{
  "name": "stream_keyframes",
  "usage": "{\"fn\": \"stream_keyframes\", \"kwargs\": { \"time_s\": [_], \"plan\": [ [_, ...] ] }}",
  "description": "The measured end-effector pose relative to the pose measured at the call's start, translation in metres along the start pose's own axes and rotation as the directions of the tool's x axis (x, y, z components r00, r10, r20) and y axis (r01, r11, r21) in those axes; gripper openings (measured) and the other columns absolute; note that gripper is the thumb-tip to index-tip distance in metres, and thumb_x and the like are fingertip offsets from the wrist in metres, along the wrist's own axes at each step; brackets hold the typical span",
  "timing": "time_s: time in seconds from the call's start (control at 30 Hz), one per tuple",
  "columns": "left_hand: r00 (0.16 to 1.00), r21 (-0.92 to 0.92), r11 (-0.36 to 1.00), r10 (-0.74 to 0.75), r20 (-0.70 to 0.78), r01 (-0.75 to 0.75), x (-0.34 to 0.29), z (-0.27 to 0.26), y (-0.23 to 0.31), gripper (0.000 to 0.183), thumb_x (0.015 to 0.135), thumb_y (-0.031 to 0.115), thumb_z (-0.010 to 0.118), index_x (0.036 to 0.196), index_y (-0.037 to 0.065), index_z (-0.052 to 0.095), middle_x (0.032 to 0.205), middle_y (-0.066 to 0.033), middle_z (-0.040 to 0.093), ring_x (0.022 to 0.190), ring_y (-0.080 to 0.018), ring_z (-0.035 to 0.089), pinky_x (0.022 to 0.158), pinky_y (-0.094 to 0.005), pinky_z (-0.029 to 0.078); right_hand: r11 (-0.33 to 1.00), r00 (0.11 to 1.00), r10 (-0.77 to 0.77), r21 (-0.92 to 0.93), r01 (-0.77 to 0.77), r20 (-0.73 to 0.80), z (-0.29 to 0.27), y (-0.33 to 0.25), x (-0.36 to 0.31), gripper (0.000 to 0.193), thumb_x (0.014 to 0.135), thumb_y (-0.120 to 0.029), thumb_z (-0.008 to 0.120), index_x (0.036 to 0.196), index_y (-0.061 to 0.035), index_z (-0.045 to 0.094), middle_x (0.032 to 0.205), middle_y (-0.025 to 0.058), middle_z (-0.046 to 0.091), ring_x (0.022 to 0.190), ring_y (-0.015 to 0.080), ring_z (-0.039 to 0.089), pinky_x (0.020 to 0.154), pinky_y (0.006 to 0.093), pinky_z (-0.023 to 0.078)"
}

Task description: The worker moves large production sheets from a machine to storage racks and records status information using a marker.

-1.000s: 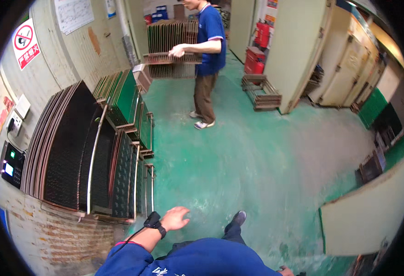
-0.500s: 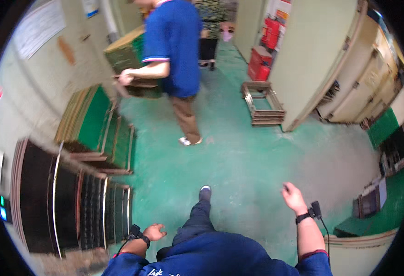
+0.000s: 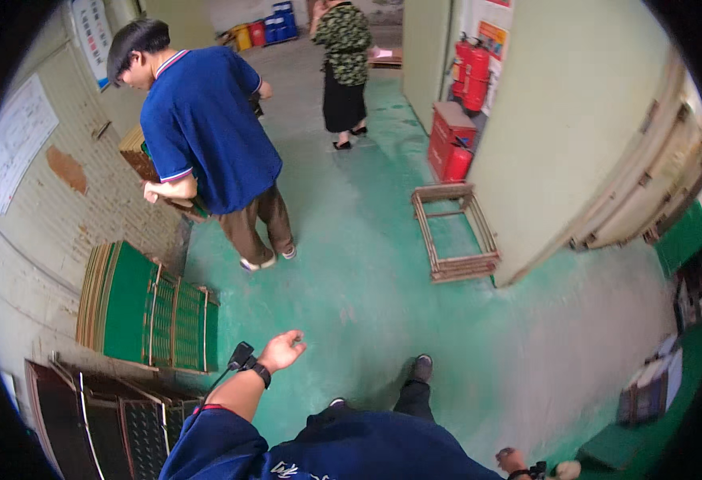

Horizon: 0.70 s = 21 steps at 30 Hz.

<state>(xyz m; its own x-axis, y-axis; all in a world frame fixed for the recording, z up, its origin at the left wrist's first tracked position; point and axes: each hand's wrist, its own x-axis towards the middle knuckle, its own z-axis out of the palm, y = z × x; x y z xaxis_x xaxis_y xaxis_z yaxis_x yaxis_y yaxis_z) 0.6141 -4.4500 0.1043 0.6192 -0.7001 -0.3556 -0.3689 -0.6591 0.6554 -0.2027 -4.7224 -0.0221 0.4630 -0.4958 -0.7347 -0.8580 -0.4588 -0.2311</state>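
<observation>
My left hand (image 3: 283, 350) swings ahead of my body above the green floor, its fingers loosely bent and apart, with nothing in them. A black strap with a small dark device (image 3: 241, 357) and a cable sits on that wrist. Low at the bottom edge is my right hand (image 3: 511, 460), only partly in sight; its fingers are too unclear to read. Neither hand touches anything that I can see. Nearest to my left hand stands a stack of green panels (image 3: 131, 308) with wooden edges, against the left wall.
Ahead on the left, a person in a blue shirt (image 3: 207, 128) carries green panels; farther off stands a person in a patterned top (image 3: 345, 56). Wooden frames (image 3: 456, 268) lie stacked by the pale door (image 3: 575, 120). Red fire extinguishers (image 3: 475, 76) stand behind. Dark racks (image 3: 103, 424) line the lower left.
I have stepped forward, and the panel stack and frames appear nearer. My left hand has swung forward, my right hand back to the bottom edge. The person in blue has shifted left in view.
</observation>
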Motion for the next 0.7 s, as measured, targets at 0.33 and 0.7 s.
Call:
{"fn": "stream_keyframes", "kwargs": {
  "time_s": [0.33,0.7],
  "plan": [
    [0.983,0.089,0.987,-0.147,0.111,0.137,0.005,0.070,0.077,0.047,0.088,0.041,0.061,0.125,0.012,0.063,0.126,-0.0167,0.063,0.120,-0.0354,0.058,0.099,-0.0466,0.048,0.977,0.950,-0.214,-0.032,0.212,-0.228,-0.471,-0.160,0.301,0.033,0.095,-0.030,0.056,0.111,-0.0043,0.067,0.108,0.0224,0.070,0.106,0.0370,0.065,0.091,0.0448,0.050],
    [0.872,-0.070,0.871,-0.489,-0.013,0.487,0.023,0.089,0.011,0.054,0.085,0.045,0.062,0.126,0.009,0.064,0.122,-0.0192,0.067,0.117,-0.0381,0.060,0.097,-0.0487,0.049,0.842,0.826,-0.539,-0.078,0.534,-0.167,-0.584,-0.419,0.460,0.050,0.090,-0.015,0.061,0.138,-0.0048,0.050,0.097,0.0176,0.067,0.085,0.0289,0.065,0.076,0.0404,0.052]
  ]
}}
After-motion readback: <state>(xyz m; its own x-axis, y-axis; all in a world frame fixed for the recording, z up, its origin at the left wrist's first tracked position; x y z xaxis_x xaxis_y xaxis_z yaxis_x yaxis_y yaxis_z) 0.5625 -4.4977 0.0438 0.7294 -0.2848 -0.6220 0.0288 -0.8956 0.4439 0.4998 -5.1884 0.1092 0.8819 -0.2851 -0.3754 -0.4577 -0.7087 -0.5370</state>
